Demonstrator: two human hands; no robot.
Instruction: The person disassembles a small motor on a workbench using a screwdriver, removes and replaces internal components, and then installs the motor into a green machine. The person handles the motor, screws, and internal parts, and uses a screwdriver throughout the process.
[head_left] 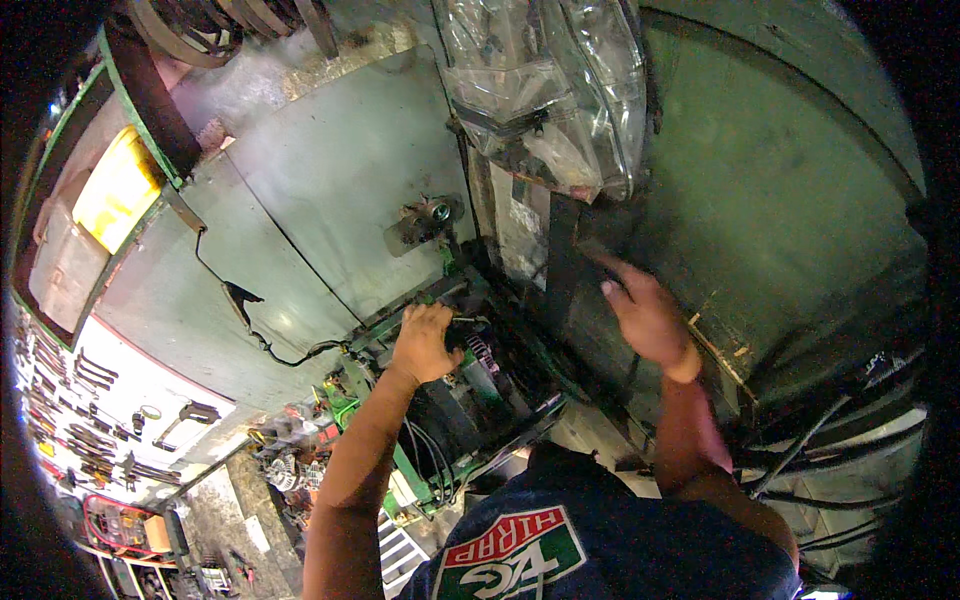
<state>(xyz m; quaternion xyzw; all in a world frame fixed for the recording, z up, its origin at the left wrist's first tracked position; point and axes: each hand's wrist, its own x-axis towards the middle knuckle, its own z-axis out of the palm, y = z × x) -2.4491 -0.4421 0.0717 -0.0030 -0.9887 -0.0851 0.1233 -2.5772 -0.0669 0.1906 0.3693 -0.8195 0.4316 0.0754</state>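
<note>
My left hand (424, 345) lies at the upper edge of an open green machine (404, 472), its fingers bent over the rim and the thumb apart. Dark parts, cables and a bundle of pinkish wires (482, 352) show inside the housing beside it. My right hand (652, 318) reaches up to the right of the machine, close to a dark upright panel (566, 240). Its forefinger points forward, with the thumb below, and I see nothing held in it. The fingertips blend into the dark there, so contact with the panel cannot be made out.
Clear plastic bags (550, 90) hang above the panel. Grey-green metal doors (340, 190) stand behind the machine, with a black cable (290, 358) running across them. Hand tools (90, 440) hang on a white board at left. Thick black hoses (840, 460) lie at right.
</note>
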